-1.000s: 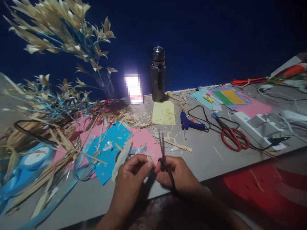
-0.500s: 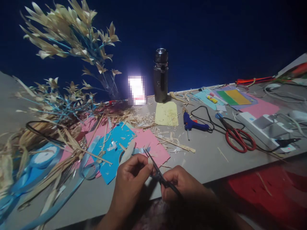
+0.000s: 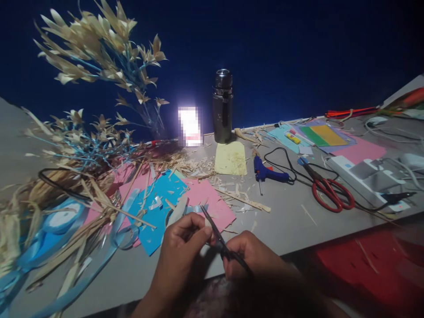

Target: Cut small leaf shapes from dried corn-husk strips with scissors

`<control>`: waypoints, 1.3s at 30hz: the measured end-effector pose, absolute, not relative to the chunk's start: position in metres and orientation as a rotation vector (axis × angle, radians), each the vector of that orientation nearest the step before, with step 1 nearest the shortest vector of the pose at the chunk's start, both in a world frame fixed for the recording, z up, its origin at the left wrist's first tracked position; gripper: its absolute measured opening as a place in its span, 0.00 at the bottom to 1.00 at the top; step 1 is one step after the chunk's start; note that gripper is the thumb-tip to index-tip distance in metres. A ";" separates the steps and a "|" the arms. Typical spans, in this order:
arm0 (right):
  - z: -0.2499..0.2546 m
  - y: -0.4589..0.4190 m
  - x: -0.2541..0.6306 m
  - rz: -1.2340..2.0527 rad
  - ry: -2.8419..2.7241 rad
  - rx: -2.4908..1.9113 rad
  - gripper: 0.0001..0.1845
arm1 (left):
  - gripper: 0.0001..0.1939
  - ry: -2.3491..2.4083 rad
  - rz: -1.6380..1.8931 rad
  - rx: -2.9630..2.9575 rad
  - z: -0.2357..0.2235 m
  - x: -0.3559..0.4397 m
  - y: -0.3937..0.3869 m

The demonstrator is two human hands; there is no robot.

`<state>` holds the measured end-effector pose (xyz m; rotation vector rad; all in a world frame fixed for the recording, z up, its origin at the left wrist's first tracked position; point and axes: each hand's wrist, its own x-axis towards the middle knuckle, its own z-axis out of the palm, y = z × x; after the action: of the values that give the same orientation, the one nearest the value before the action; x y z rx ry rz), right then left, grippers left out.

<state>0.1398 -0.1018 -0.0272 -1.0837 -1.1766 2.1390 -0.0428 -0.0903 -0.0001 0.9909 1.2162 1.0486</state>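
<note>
At the near edge of the bench (image 3: 291, 225), the right hand (image 3: 253, 258) has its grip closed around the handles of a small pair of dark scissors (image 3: 220, 240), whose thin blades point up and left toward the other hand. The left hand (image 3: 182, 245) pinches a small pale strip (image 3: 177, 212) between thumb and fingertips, right beside the blades; whether the blades touch it cannot be told.

Just beyond the hands lie a pink sheet (image 3: 212, 203) and a blue sheet (image 3: 159, 207), scattered with pale cuttings. Toward the left edge sits a heap of dried straw stems (image 3: 66, 194) and light-blue ribbon (image 3: 59, 225).

Further in, mid-bench, are a yellow sheet (image 3: 231, 158), a blue glue gun (image 3: 266, 173) with a black cord, and red-handled scissors (image 3: 329, 192). A white power strip (image 3: 364, 179) lies toward the right edge.

At the far edge stand a dark metal flask (image 3: 223, 106), a bright blurred screen (image 3: 190, 126), and coloured sheets (image 3: 318, 134) toward the far right corner.
</note>
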 end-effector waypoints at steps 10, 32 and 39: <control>-0.014 -0.091 0.120 1.645 -0.853 -1.121 0.18 | 0.10 0.907 1.054 0.431 -0.006 -0.028 -0.087; -0.032 -0.121 0.126 1.982 -1.123 -1.217 0.01 | 0.09 1.029 1.137 0.625 0.012 -0.024 -0.081; -0.038 -0.119 0.125 2.052 -1.076 -1.217 0.05 | 0.09 1.021 1.126 0.627 0.007 -0.025 -0.083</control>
<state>0.1251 -0.1188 -0.0380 -1.2170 -1.0760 2.0525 -0.0250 -0.0827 0.0071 0.6272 1.0207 1.1261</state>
